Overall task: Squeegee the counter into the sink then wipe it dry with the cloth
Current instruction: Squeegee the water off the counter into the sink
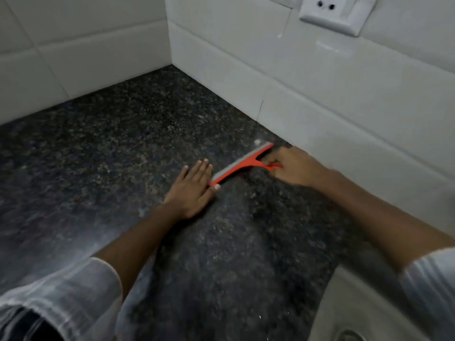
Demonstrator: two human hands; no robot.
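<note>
Dark speckled granite forms the counter, which runs into a corner of pale wall tiles. On it, close to the right-hand wall, lies the orange squeegee, its grey blade edge down on the stone and slanting from lower left to upper right. The right hand grips the squeegee's short handle, fingers curled round it, with the blade reaching out to the left of those fingers. The left hand lies flat on the counter with fingers straight and together; the thumb tip touches the blade's near left end, and the other fingers stretch along just beside that end, on the far side of the blade. Both forearms reach in from the bottom, each with a light rolled-up sleeve. A pale sink rim curves across the lower right corner, with a metal drain partly showing. High on the right wall sits a white socket plate.
</note>
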